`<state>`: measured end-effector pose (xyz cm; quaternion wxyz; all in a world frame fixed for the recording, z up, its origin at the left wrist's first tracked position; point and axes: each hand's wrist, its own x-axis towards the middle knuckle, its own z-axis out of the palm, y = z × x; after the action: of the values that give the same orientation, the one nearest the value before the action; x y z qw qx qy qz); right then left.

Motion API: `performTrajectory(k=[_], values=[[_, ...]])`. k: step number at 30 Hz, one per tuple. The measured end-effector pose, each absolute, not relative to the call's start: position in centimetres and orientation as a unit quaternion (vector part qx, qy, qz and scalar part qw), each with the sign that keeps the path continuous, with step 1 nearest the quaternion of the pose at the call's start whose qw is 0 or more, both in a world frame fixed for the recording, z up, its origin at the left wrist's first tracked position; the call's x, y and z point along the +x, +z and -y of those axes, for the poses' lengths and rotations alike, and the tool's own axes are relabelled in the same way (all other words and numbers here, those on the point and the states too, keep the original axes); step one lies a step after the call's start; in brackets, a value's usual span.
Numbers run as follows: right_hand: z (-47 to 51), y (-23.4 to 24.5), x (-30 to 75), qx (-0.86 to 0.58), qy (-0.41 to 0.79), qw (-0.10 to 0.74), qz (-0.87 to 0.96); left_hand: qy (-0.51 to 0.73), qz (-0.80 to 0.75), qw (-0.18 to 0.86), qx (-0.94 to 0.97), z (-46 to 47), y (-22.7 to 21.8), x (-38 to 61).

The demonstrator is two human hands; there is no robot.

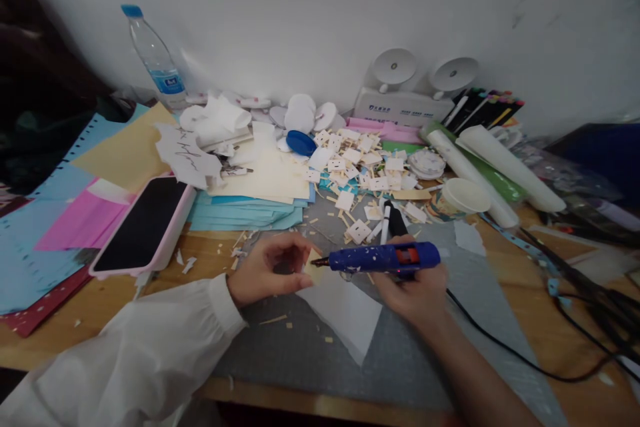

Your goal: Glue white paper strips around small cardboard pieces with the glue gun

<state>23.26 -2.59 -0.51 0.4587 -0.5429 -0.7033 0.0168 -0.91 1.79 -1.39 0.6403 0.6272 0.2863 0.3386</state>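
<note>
My right hand grips a blue glue gun with its nozzle pointing left, the tip touching a small cream paper piece. My left hand, in a white sleeve, pinches that paper piece just above a white sheet lying on a grey cutting mat. The gun's black cord trails off to the right.
A phone in a pink case lies left on coloured paper sheets. Several small cream cut-outs are piled behind, with a paper cup, white rolls, markers, a water bottle and a white lamp.
</note>
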Motion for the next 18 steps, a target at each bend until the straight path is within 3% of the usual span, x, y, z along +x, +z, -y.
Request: performTrajectory(k=[18], values=[[2.82,-0.04,23.24,-0.535,0.042,0.451,0.713,0.332,-0.279,0.642,0.633,-1.77,-0.81,-0.68]])
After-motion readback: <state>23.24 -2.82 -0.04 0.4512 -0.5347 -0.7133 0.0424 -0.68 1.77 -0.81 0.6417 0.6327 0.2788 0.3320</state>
